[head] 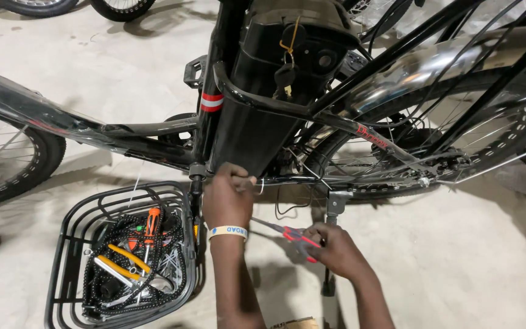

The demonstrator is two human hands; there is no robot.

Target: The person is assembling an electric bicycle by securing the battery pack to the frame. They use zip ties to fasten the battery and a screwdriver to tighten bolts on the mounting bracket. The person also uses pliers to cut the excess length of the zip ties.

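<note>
A black bicycle frame (153,131) with a black battery case (257,116) stands in front of me. My left hand (227,195), with a pale wristband, pinches something small at the bottom of the battery case near the frame's lower tube. My right hand (333,250) is closed on red-handled scissors (290,234), whose blades point left toward my left hand. A thin white tie end (261,184) sticks out beside my left fingers.
A black wire basket (71,237) on the concrete floor at lower left holds an orange-handled screwdriver (151,222), yellow-handled tools and a coiled cord. The rear wheel (518,131) is at right, the kickstand (334,210) beside my right hand, the front tyre (13,164) at left.
</note>
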